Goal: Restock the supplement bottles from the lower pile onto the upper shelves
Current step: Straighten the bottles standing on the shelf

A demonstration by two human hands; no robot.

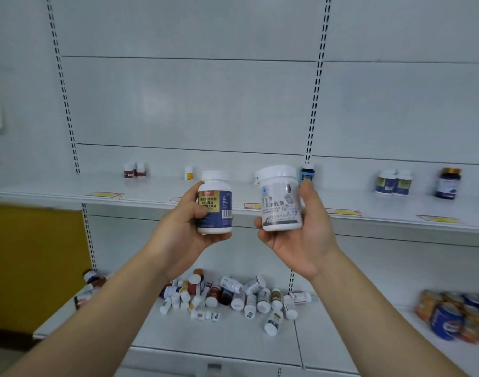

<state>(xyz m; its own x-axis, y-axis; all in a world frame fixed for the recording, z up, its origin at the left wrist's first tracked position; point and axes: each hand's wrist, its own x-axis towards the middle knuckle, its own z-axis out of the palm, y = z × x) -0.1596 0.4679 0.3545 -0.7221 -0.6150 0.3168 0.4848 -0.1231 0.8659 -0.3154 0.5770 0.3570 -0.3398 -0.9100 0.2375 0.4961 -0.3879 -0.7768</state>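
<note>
A white-capped bottle with a dark blue and gold label (215, 204) is grasped upright by the left hand (182, 232). A wider white bottle with a pale grey label (280, 198) is grasped by the right hand (300, 235). Both are held before the upper shelf (69, 190), above the pile of bottles (232, 297) lying on the lower shelf (219, 336).

One camera only, on my head, facing forward and a little down at the shelving (368, 221). My forearms enter from five and seven o'clock, close in. The pile (232, 297) sits near six o'clock, farther off; back panel fills twelve.
</note>
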